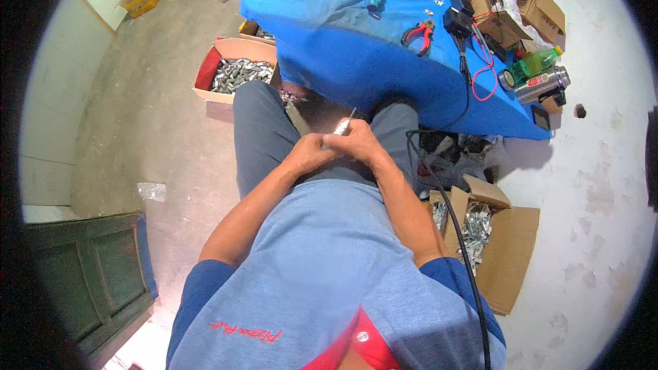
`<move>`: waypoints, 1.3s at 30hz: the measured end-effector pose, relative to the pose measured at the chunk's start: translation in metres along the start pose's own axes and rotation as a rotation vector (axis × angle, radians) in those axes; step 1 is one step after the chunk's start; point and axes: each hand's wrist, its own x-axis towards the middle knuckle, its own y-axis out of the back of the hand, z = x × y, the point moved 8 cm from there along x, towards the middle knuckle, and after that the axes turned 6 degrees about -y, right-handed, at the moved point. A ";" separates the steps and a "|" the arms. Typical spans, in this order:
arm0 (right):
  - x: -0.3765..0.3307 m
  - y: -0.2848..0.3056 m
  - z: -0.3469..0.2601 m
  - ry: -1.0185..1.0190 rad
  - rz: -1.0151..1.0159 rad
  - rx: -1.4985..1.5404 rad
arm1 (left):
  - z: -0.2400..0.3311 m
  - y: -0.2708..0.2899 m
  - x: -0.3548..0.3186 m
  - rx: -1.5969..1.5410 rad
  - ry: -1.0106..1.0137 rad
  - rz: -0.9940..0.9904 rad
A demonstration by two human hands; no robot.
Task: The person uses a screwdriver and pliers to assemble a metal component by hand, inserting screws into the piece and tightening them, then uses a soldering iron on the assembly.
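Above my lap, my two hands meet in front of my belly. My right hand is closed on a small white-and-silver part with a thin metal rod that points up and away from me. My left hand is closed too and presses against the right hand at the near end of the part. Its fingertips are mostly hidden, so what it grips cannot be made out.
Ahead stands a table with a blue cloth, carrying red-handled pliers, a green screwdriver, a steel flask and a green bottle. Boxes of metal parts flank me. A black cable runs past my right arm.
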 end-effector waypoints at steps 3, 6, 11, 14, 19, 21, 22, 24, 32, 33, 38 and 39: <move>-0.002 0.012 0.015 -0.046 0.103 0.198 | 0.002 -0.004 0.003 -0.060 0.062 -0.042; -0.019 0.052 -0.002 0.193 0.565 -0.024 | 0.001 -0.004 0.005 -0.091 0.044 -0.035; -0.067 0.015 -0.085 0.786 0.483 -0.776 | 0.000 -0.005 0.002 -0.060 0.087 -0.132; -0.061 -0.012 -0.071 0.879 0.200 -0.938 | 0.014 -0.002 0.000 -0.099 0.051 -0.148; -0.048 -0.004 -0.063 0.848 0.072 -0.911 | 0.009 -0.009 -0.003 -0.218 0.185 -0.263; -0.041 -0.005 -0.057 0.808 0.016 -0.943 | 0.016 -0.007 -0.003 -0.305 0.155 -0.238; -0.040 -0.005 -0.056 0.808 0.017 -0.940 | 0.015 -0.007 -0.003 -0.305 0.165 -0.236; -0.036 -0.006 -0.051 0.806 0.019 -0.934 | 0.012 -0.007 -0.004 -0.306 0.184 -0.236; -0.028 -0.014 -0.041 0.819 0.168 -0.887 | -0.020 -0.004 -0.001 -0.399 0.297 -0.311; -0.028 -0.015 -0.042 0.817 0.165 -0.894 | -0.021 -0.005 -0.002 -0.408 0.303 -0.322; -0.028 -0.011 -0.049 0.823 -0.019 -0.847 | -0.023 -0.014 -0.004 -0.452 0.241 -0.305; -0.027 -0.013 -0.049 0.807 -0.053 -0.847 | -0.024 -0.016 -0.004 -0.468 0.231 -0.321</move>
